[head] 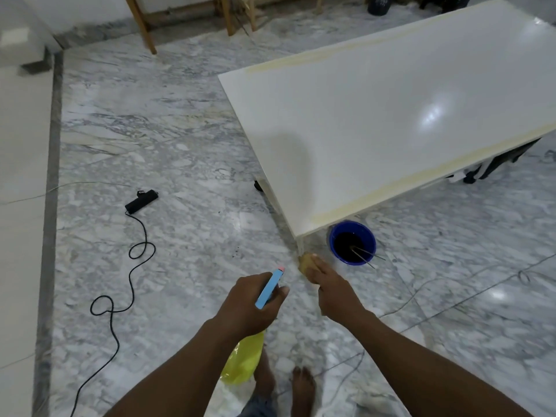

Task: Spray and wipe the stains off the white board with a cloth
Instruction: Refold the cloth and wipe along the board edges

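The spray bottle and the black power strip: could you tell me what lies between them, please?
In the head view, only bare marble floor and a few dark specks separate the spray bottle and the power strip.

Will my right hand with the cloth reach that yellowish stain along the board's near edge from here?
Probably yes. The right hand holds the cloth at the board's near corner, the yellowish stain starts just beyond, and nothing lies on the board between them.
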Action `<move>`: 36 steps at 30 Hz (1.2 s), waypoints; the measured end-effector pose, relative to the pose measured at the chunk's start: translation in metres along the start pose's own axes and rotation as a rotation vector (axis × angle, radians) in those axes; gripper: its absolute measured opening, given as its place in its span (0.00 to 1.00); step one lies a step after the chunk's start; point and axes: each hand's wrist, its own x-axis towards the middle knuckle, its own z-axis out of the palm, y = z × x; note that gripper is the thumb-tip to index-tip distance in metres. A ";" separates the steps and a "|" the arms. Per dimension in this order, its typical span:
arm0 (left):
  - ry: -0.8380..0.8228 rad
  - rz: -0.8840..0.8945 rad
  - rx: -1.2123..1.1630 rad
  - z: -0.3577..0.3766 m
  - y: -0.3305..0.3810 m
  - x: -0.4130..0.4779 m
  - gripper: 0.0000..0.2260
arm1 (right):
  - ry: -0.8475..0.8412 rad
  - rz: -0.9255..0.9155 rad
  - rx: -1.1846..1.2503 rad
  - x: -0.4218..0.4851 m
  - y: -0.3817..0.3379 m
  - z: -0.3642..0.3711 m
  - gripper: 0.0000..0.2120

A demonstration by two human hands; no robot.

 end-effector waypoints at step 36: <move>0.449 -0.467 -0.187 0.020 0.108 0.081 0.15 | -0.839 0.638 1.357 0.171 -0.057 -0.202 0.24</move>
